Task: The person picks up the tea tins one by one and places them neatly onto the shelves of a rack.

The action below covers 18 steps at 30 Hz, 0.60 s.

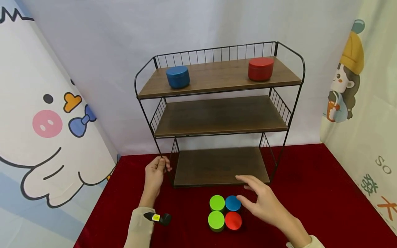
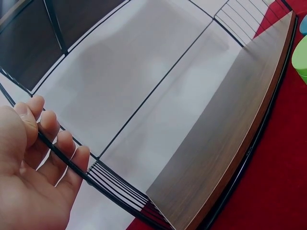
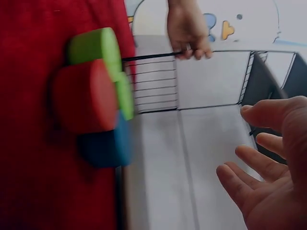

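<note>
My left hand [image 1: 156, 170] grips the front left post of a three-tier shelf rack [image 1: 217, 132], thumb and fingers around the black wire, as the left wrist view confirms. My right hand [image 1: 262, 199] hovers with spread fingers beside a cluster of round tins and holds nothing. That cluster has two green tins [image 1: 216, 220] on the left, a blue tin [image 1: 233, 203] at the back right and a red tin [image 1: 233, 220] at the front right. On the top shelf stand another blue tin [image 1: 178, 77] at the left and another red tin [image 1: 260, 69] at the right.
A red cloth [image 1: 310, 193] covers the table under the rack. Behind it hangs a pale curtain [image 1: 214, 24]. Printed cartoon drapes flank both sides, with a large white bird [image 1: 46, 155] on the left.
</note>
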Each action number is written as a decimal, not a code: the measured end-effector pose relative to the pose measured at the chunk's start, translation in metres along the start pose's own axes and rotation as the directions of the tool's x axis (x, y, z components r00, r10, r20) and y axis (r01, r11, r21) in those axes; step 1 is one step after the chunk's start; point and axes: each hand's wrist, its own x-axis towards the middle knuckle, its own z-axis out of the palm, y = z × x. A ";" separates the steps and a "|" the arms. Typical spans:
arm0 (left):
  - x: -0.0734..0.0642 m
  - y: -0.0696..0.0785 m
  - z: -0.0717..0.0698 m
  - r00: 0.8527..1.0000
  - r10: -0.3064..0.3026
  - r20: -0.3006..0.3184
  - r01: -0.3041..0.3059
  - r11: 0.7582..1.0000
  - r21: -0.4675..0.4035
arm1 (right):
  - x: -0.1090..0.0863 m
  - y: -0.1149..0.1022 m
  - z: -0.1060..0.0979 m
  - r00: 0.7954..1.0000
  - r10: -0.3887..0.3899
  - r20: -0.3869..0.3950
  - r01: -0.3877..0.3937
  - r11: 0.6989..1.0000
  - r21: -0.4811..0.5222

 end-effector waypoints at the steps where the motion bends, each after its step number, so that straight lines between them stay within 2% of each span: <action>1: 0.000 0.000 0.000 1.000 0.002 0.000 -0.002 1.000 -0.002 | -0.005 0.003 0.001 1.000 0.013 0.003 -0.013 1.000 -0.007; 10: 0.000 -0.001 -0.002 1.000 -0.002 -0.003 0.002 1.000 0.006 | -0.035 0.026 0.006 0.998 0.040 0.045 -0.037 0.998 -0.053; 18: 0.000 -0.003 -0.001 1.000 0.002 0.005 -0.001 1.000 -0.023 | -0.046 0.034 0.010 0.999 0.000 0.047 0.005 0.995 -0.095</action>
